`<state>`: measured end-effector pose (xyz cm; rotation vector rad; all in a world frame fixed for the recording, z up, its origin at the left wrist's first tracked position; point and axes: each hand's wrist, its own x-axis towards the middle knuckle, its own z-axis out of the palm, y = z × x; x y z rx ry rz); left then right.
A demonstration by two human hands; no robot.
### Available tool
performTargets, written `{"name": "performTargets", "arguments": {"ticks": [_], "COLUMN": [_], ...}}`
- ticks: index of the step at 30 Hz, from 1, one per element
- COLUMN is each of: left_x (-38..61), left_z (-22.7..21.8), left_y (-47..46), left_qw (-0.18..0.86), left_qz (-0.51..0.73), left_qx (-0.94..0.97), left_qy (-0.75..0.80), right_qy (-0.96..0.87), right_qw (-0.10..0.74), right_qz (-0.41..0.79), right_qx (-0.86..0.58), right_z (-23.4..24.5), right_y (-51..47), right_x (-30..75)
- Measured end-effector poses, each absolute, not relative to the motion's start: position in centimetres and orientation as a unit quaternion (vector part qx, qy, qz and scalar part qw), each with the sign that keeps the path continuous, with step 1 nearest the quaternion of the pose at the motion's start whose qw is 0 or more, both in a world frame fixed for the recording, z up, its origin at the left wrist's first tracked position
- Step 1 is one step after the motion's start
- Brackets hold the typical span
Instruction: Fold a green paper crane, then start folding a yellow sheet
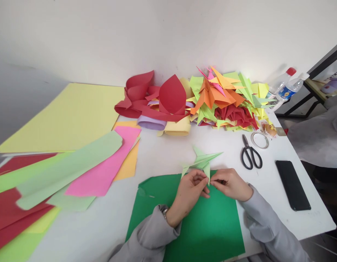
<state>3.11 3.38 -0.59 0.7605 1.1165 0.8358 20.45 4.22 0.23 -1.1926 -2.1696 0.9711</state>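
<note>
A pale green folded paper crane (203, 160) is held over the far edge of a green sheet (212, 229). My left hand (191, 189) is closed on its near part, with the thumb and fingers pinching the paper. From the right, my right hand (229, 183) pinches the narrow tip that points toward me. The crane's pointed flaps spread out beyond my fingers, to the left and to the right. Parts of the paper are hidden behind my left fingers.
Folded paper cranes (225, 98) are heaped by the wall, beside rolled red paper (172, 94). Scissors (250, 154), a tape roll (259, 140) and a black phone (292, 185) lie to the right. Coloured paper strips (103, 163) and yellow sheets (67, 116) cover the left. Bottles (289, 89) stand at back right.
</note>
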Motion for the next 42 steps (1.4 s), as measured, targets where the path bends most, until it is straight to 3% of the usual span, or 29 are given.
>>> {"name": "performTargets", "arguments": {"ticks": [7,12,19,27,42], "left_x": [3.2,3.3,3.3,3.6,3.2], "left_z": [-0.9,-1.0,-0.9,-1.2,-1.0], "left_y": [3.3,3.2,3.2,2.8,2.3], "left_qw": [0.692,0.688,0.685,0.666,0.654], "left_qz": [0.387,0.388,0.386,0.381,0.361], "left_qx": [0.343,0.352,0.356,0.388,0.469], "left_qy": [0.504,0.503,0.504,0.510,0.471], "right_qy": [-0.842,-0.821,-0.770,-0.819,-0.834], "right_qw": [0.240,0.243,0.327,0.200,0.201], "right_qz": [0.284,0.301,0.194,-0.003,-0.039], "right_qx": [-0.390,-0.419,-0.513,-0.537,-0.512], "right_z": [-0.5,-0.3,-1.1,-2.1,-1.6], "right_y": [4.2,4.2,5.2,6.3,6.6], "right_x": [20.9,21.2,21.5,20.0,20.0]}}
